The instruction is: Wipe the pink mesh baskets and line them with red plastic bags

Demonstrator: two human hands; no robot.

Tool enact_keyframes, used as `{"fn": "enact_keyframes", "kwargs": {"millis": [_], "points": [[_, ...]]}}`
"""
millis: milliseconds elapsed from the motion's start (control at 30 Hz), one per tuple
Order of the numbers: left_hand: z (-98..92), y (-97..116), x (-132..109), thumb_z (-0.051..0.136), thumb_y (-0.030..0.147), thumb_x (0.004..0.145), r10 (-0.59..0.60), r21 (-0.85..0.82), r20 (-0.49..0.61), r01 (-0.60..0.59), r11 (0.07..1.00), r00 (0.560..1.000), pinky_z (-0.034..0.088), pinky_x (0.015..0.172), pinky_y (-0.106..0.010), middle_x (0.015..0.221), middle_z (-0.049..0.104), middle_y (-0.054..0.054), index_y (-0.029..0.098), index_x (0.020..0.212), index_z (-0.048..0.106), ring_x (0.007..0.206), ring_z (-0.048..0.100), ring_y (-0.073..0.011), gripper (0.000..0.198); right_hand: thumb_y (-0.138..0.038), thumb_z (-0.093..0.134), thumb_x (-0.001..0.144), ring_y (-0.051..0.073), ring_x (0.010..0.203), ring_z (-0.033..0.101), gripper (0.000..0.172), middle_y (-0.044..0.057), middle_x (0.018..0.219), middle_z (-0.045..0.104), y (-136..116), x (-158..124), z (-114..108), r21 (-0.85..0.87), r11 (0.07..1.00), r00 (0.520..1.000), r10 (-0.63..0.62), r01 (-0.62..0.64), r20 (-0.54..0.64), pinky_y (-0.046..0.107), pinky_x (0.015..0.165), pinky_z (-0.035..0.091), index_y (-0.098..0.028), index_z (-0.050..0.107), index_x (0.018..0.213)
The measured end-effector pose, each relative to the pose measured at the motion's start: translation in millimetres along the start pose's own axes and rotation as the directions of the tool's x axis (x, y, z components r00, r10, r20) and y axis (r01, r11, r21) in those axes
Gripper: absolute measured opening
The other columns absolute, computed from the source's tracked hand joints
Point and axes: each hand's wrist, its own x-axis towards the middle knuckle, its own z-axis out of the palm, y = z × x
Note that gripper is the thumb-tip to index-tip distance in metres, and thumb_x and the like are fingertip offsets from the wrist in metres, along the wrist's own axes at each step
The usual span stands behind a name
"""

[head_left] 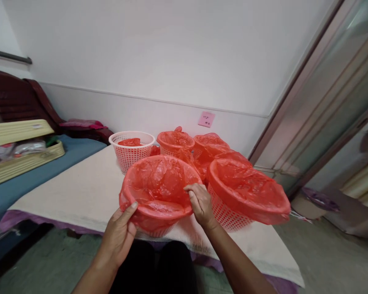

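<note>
A plastic basket lined with a red plastic bag (pixel 162 216) stands near the table's front edge, the bag folded over its rim. My left hand (pixel 119 232) grips the near left rim, thumb on top of the bag. On the right side of the same rim, my right hand (pixel 200 204) is closed on the bag's edge. Close by on the right is another basket (pixel 228 208) with a red bag over its rim. Behind are two more bagged baskets, one at the middle (pixel 176 141) and one to its right (pixel 211 143).
A white perforated basket (pixel 131 157) with red plastic inside stands at the back left. A pink note (pixel 206 119) is on the wall. To the left, a yellow open case (pixel 24 163) lies on a blue surface. A lined bin (pixel 313 204) stands on the floor at right.
</note>
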Motion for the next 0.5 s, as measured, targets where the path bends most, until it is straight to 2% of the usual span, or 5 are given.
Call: {"fn": "enact_keyframes", "kwargs": {"millis": [167,300,400,467,500], "points": [[3.4,3.4,3.1,0.062,0.011,0.086,0.013,0.070,-0.048,-0.010,0.997,0.999,0.060,0.087,-0.033,0.110,0.075,-0.014,0.010,0.119,0.067,0.104,0.070,-0.0244,0.033,-0.027,0.034,0.100,0.019,0.084,0.056,0.028,0.004,0.086,0.062,-5.6,-5.5,-6.4,0.007,0.999,0.998,-0.037,0.036,0.055,0.039,0.085,0.036,-0.018,0.060,0.099],[1.6,4.9,-0.8,0.064,0.012,0.084,-0.010,0.137,-0.080,0.021,0.990,0.997,0.061,0.080,-0.031,0.104,0.077,-0.013,0.011,0.118,0.066,0.099,0.072,-0.0242,0.034,-0.023,0.042,0.098,0.017,0.081,0.055,0.020,0.002,0.084,0.063,-20.6,-5.9,-21.5,-0.016,1.000,0.986,-0.023,0.026,0.165,0.037,0.083,0.036,-0.020,0.061,0.094],[-1.5,1.8,-15.0,0.073,0.018,0.079,-0.058,0.166,-0.078,0.071,0.984,0.995,0.061,0.076,-0.028,0.103,0.077,-0.012,0.011,0.121,0.065,0.099,0.072,-0.0255,0.044,-0.017,0.052,0.092,0.015,0.077,0.056,0.010,-0.001,0.081,0.064,-39.5,-2.0,-38.9,-0.058,0.996,0.920,0.081,-0.063,0.383,0.034,0.081,0.038,-0.020,0.060,0.087],[-4.7,-4.7,-28.8,0.080,0.024,0.072,-0.097,0.156,-0.075,0.107,0.982,0.992,0.060,0.076,-0.029,0.104,0.077,-0.010,0.013,0.122,0.064,0.100,0.071,-0.0269,0.054,-0.015,0.054,0.089,0.015,0.078,0.058,0.009,0.001,0.086,0.065,-53.1,5.9,-48.6,-0.057,0.988,0.854,0.150,-0.141,0.499,0.031,0.079,0.043,-0.020,0.061,0.092],[-6.8,-9.4,-36.2,0.083,0.027,0.069,-0.115,0.141,-0.072,0.124,0.982,0.991,0.060,0.077,-0.030,0.102,0.077,-0.009,0.014,0.122,0.064,0.100,0.071,-0.0275,0.058,-0.016,0.055,0.090,0.015,0.083,0.060,0.012,0.002,0.092,0.066,-59.5,11.8,-51.4,-0.052,0.986,0.836,0.164,-0.160,0.524,0.030,0.080,0.045,-0.020,0.062,0.099]]}}
